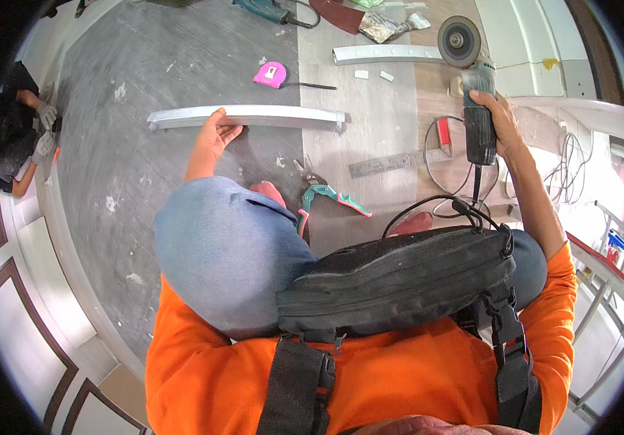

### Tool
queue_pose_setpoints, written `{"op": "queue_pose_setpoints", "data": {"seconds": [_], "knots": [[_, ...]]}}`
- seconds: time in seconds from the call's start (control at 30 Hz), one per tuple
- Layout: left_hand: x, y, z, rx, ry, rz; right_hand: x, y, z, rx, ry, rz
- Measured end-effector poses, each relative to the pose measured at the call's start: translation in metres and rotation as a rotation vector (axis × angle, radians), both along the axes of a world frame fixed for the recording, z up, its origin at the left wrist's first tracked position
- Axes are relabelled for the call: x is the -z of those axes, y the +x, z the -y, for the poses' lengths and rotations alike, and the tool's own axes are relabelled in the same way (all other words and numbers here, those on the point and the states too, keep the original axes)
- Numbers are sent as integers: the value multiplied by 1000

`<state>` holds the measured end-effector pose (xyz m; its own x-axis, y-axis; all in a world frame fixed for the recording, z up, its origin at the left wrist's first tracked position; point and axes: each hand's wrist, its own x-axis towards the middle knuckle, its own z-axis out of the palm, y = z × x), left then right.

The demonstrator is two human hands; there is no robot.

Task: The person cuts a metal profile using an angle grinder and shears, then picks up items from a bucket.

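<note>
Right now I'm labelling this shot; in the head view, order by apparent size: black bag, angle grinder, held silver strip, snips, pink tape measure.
Black bag
Angle grinder and held silver strip: too close to rank; strip longer, grinder broader
Snips
Pink tape measure

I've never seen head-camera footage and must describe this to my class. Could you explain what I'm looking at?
There is no robot here: a person works bare-handed. The one picture comes from a fisheye camera on their head, looking down, so straight edges bend. The left hand grasps a pale metal strip; the right hand holds an angle grinder, its disc toward the picture's top. On the floor lie a pink tape measure, teal-handled snips, a flat metal ruler and another pale strip. At the far left, gloved hands belong to another person.
</note>
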<state>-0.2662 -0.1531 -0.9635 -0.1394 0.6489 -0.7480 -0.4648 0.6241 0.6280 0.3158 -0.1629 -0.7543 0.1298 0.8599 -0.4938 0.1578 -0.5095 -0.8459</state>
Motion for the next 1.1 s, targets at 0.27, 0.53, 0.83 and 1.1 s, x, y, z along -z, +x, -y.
{"op": "queue_pose_setpoints", "data": {"seconds": [0.27,0.53,0.83,1.1], "knots": [[0,10,2,-84,37,28,-2,-1,0,7,-40,-23],[0,46,24,141,94,218,3,-1,-3,7,-31,32],[-53,61,17,969,211,-1328,5,-10,-1,-36,-78,14],[-31,48,9,1182,599,-1604,4,-16,-3,-25,-89,13]]}}
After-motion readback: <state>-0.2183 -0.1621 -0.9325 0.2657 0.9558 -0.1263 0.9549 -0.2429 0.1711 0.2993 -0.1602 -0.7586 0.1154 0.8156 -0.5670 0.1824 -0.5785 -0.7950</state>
